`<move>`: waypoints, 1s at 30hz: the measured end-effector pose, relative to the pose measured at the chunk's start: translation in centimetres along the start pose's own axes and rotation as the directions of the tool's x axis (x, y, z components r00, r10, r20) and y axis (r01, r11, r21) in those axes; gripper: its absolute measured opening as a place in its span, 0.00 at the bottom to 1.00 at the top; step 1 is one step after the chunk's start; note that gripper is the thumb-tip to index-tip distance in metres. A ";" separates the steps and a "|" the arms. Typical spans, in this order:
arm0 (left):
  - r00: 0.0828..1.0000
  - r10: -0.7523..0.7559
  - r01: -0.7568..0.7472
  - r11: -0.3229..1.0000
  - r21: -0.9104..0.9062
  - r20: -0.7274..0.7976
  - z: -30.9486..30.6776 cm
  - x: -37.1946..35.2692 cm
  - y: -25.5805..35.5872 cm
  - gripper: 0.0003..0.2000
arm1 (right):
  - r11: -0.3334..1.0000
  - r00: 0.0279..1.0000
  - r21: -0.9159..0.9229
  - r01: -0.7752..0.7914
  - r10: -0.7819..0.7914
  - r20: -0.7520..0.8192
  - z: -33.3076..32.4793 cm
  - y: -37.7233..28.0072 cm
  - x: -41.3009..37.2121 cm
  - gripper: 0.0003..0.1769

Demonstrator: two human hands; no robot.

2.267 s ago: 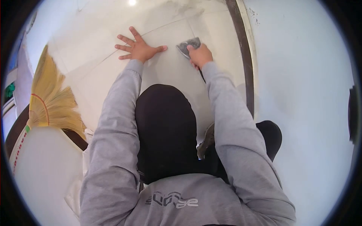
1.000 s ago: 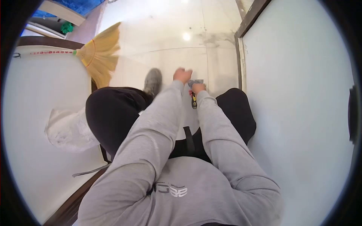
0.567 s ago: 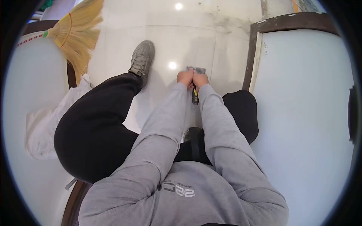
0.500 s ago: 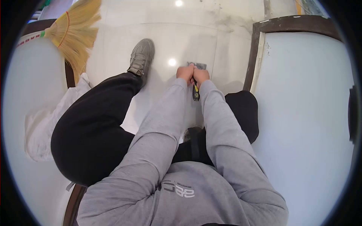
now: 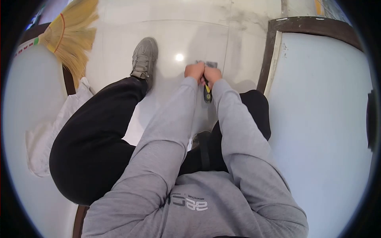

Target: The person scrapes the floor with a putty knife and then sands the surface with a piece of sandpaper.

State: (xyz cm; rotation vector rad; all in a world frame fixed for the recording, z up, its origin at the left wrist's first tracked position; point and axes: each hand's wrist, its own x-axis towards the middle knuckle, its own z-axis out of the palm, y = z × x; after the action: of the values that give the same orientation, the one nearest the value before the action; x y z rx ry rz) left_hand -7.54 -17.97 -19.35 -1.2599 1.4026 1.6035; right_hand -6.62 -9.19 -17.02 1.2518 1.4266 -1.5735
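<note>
A putty knife (image 5: 207, 96) with a black and yellow handle is held low over the pale tiled floor (image 5: 170, 79). Its wide grey blade lies forward of my fingers, against or very close to the tile. My left hand (image 5: 194, 72) is closed around the front of the tool from the left. From the right, my right hand (image 5: 213, 74) grips the handle, and the two hands touch. The handle's rear end sticks out below my wrists, while the fingers hide its middle.
A straw broom (image 5: 71, 31) leans at the upper left, above a crumpled white bag (image 5: 43, 146). Dark-framed pale panels (image 5: 321, 99) stand on both sides. My grey shoe (image 5: 145, 59) rests on the floor ahead, left of my hands. Dark smudges mark the far tiles.
The view has shifted slightly. Both hands keep their hold on the putty knife, which stays at nearly the same place on the floor.
</note>
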 end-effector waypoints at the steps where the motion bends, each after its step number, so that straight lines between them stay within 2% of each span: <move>1: 1.000 -0.008 0.008 1.000 -0.009 -0.006 0.3 -0.2 1.1 0.12 | 1.000 1.000 -0.011 -0.007 0.007 0.003 0.1 -0.7 0.6 0.23; 3: 0.999 0.008 -0.004 0.995 0.102 -0.037 0.6 -1.0 2.4 0.13 | 1.000 1.000 0.011 -0.020 0.020 -0.021 0.2 -1.3 1.2 0.22; 7: 0.999 0.047 -0.048 0.979 0.197 0.011 -1.2 2.0 -3.5 0.13 | 0.997 0.999 0.058 0.042 -0.041 -0.018 0.1 2.3 -1.0 0.20; 9: 0.984 0.121 -0.078 0.954 0.289 -0.134 -1.8 3.4 -6.4 0.13 | 0.998 0.996 0.004 -0.058 0.058 -0.064 0.0 3.3 -2.1 0.20; 10: 0.984 0.120 -0.078 0.955 0.287 -0.135 -1.5 2.3 -4.8 0.13 | 0.998 0.996 0.002 -0.058 0.058 -0.064 -0.2 3.0 -1.4 0.20; 12: 0.997 0.034 -0.045 0.985 0.164 0.071 -1.0 -1.5 0.2 0.12 | 0.994 0.995 -0.048 0.094 -0.092 0.031 -0.4 2.3 1.0 0.21; 13: 0.998 0.060 -0.063 0.982 0.178 0.024 -0.2 -0.9 1.6 0.12 | 0.995 0.995 -0.046 0.093 -0.092 0.032 0.0 1.4 1.8 0.21; 15: 0.997 0.067 -0.071 0.982 0.174 0.031 0.4 0.8 3.6 0.11 | 0.999 0.999 0.012 0.044 -0.045 0.010 0.8 -1.9 2.3 0.21; 18: 0.993 0.088 -0.100 0.980 0.174 0.073 0.3 2.1 1.8 0.10 | 0.999 1.000 0.044 0.029 -0.029 0.005 0.5 -2.3 0.4 0.22; 20: 0.976 0.217 -0.214 0.961 0.176 0.003 0.0 5.3 -1.7 0.10 | 0.999 0.999 -0.029 0.023 -0.024 -0.038 0.5 -1.4 -0.6 0.22; 21: 0.954 0.289 -0.261 0.933 0.248 -0.084 -0.2 8.2 -3.8 0.10 | 0.999 0.999 -0.009 0.033 -0.033 -0.040 0.4 -0.8 -0.8 0.21; 22: 0.955 0.282 -0.253 0.936 0.245 -0.089 -0.3 6.1 -2.5 0.10 | 1.000 0.999 -0.015 0.026 -0.027 -0.038 0.2 -0.5 -0.4 0.21; 24: 0.993 0.090 -0.106 0.970 0.220 0.082 0.2 -0.4 2.9 0.08 | 0.983 0.988 -0.112 0.143 -0.136 0.068 -0.1 -1.1 1.4 0.21; 25: 0.994 0.076 -0.085 0.987 0.137 0.075 0.8 0.2 3.7 0.08 | 0.984 0.989 -0.110 0.138 -0.131 0.067 -0.1 -2.1 1.8 0.21; 27: 0.993 0.092 -0.098 0.991 0.089 0.070 2.2 1.6 6.7 0.08 | 0.997 0.994 0.013 0.079 -0.080 0.070 0.6 -5.7 3.2 0.22; 28: 0.994 0.089 -0.092 0.995 0.042 0.061 2.5 1.6 7.9 0.08 | 0.997 0.994 0.014 0.080 -0.081 0.076 0.8 -6.5 3.9 0.22; 29: 0.994 0.103 -0.106 0.986 0.130 0.030 2.7 1.5 8.7 0.08 | 0.998 0.995 0.030 0.052 -0.054 0.080 0.9 -7.0 4.5 0.22; 30: 0.995 0.100 -0.103 0.985 0.137 0.029 2.3 2.7 8.0 0.08 | 0.999 0.996 0.049 0.023 -0.027 0.080 0.9 -7.3 4.8 0.22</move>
State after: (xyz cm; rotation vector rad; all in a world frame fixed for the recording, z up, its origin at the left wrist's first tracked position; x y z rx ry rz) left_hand -16.25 -17.74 -19.23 -1.1026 1.5587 1.5523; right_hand -15.13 -8.17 -19.07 1.1883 1.3661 -1.6652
